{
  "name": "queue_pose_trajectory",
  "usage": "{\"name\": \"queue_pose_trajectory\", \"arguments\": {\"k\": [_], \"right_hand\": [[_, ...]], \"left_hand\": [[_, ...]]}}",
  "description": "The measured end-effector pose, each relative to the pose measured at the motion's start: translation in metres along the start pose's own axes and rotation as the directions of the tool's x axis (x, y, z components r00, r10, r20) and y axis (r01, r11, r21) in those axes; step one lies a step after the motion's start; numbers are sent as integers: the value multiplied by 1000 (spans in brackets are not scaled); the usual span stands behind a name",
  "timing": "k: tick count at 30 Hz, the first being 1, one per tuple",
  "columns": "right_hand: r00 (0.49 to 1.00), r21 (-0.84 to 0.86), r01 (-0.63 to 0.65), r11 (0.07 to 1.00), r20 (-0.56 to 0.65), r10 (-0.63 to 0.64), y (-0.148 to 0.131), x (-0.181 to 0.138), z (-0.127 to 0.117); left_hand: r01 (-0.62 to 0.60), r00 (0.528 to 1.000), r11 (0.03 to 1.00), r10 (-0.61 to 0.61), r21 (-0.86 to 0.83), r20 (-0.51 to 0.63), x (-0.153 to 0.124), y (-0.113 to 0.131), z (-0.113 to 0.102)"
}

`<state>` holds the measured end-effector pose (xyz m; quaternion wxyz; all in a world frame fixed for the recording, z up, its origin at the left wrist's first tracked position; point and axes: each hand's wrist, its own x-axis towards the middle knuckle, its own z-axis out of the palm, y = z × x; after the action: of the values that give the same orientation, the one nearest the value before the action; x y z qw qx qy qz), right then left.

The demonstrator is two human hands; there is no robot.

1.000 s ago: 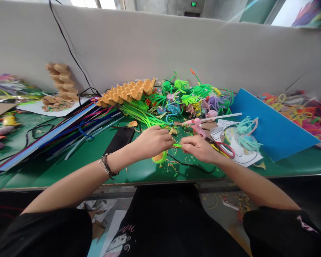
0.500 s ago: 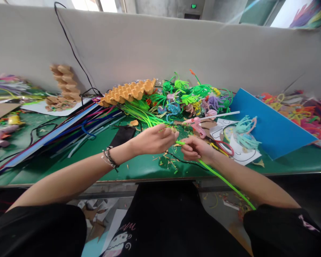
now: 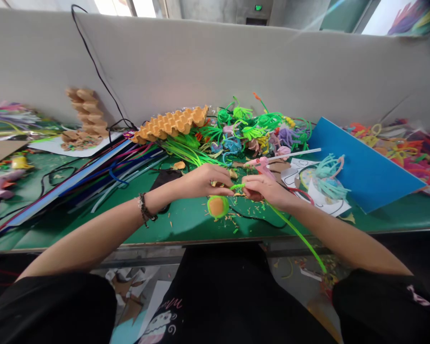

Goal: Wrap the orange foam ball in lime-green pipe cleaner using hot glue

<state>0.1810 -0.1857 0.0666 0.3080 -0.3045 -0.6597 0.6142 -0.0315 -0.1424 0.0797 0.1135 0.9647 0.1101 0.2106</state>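
Note:
My left hand [image 3: 208,180] and my right hand [image 3: 264,189] are close together above the front of the table, both closed on a bright green pipe cleaner [image 3: 303,239]. A short twisted stretch of it spans the gap between my fingertips. From under my right hand its long tail runs down to the right, past the table edge. Just below my left fingers is a round tan cardboard piece [image 3: 218,207] rimmed in green; whether it hangs from the pipe cleaner I cannot tell. Behind my right hand lies a pink glue gun [image 3: 262,166] with a clear glue stick.
A tan egg tray [image 3: 172,125] rests on pipe cleaners at the back, beside a heap of green and coloured pipe-cleaner pieces [image 3: 252,131]. A blue board [image 3: 361,167] leans at the right. Scraps and a black cable [image 3: 254,219] lie on the green table [image 3: 186,229].
My left hand has turned, bringing the green-rimmed cardboard piece into view beneath it. My right hand has shifted slightly up, and the pipe cleaner's tail has swung a little left.

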Motion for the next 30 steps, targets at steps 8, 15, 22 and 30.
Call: {"name": "queue_pose_trajectory", "arguments": {"k": [8, 15, 22, 30], "right_hand": [[937, -701, 344, 625, 213, -277, -32, -4, -8], [702, -895, 427, -126, 416, -578, -27, -1, -18], [672, -867, 336, -369, 495, -551, -17, 7, -22], [590, -770, 269, -579, 607, -533, -15, 9, -18]], "left_hand": [[253, 931, 707, 8, -661, 365, 4, 6, -7], [321, 937, 498, -43, -805, 347, 1, -5, 9], [306, 952, 556, -174, -772, 253, -1, -7, 14], [423, 897, 477, -342, -771, 281, 1, -12, 19]]}}
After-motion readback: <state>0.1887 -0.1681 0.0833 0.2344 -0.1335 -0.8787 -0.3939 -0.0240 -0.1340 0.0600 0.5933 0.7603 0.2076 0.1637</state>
